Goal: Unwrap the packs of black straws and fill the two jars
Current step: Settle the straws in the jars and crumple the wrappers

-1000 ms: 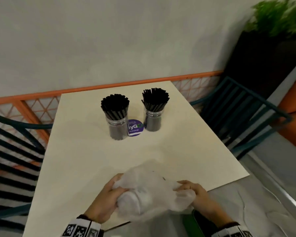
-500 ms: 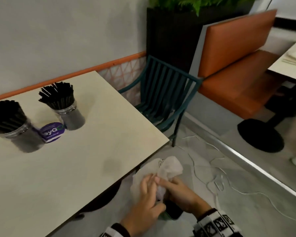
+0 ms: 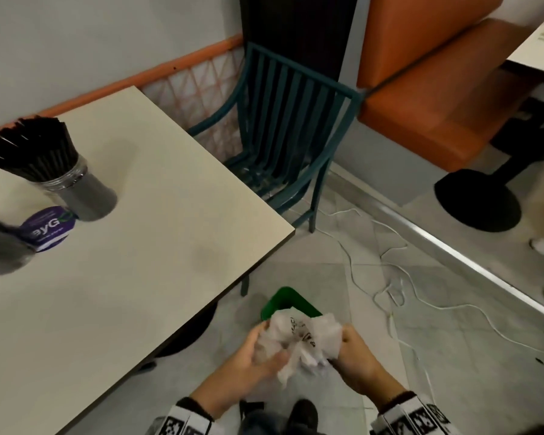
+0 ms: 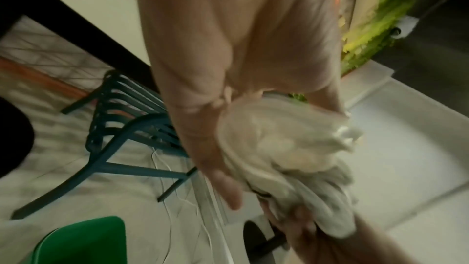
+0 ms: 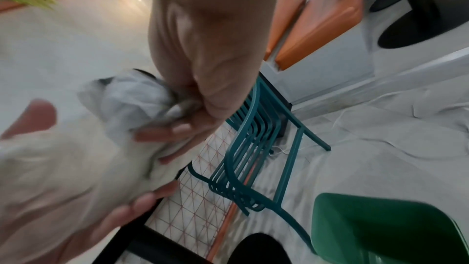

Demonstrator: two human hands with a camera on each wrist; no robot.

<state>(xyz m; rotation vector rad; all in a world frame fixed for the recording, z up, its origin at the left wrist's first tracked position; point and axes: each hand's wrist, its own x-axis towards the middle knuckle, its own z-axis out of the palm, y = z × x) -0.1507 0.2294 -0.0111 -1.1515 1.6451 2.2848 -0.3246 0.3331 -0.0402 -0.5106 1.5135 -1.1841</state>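
Observation:
Both hands hold a crumpled wad of clear plastic wrapping [image 3: 299, 339] off the table's right edge, above a green bin [image 3: 288, 304] on the floor. My left hand [image 3: 258, 350] cups the wad from the left; my right hand [image 3: 350, 350] grips its right side. The wrist views show the wrapping [image 4: 284, 148] [image 5: 76, 158] bunched between curled fingers. On the cream table [image 3: 139, 246] stands a clear jar [image 3: 85, 196] packed with black straws [image 3: 32, 149]. A second jar [image 3: 0, 249] is cut off at the left edge.
A purple round sign [image 3: 49, 229] sits between the jars. A teal metal chair [image 3: 283, 146] stands beyond the table's right side. White cables [image 3: 390, 277] trail over the grey floor. An orange bench [image 3: 437, 89] and a black table base [image 3: 478, 202] lie to the right.
The view has swung right and down. Both hands carried the wrapping from over the table's near edge down beside the table, and now hold it above the green bin.

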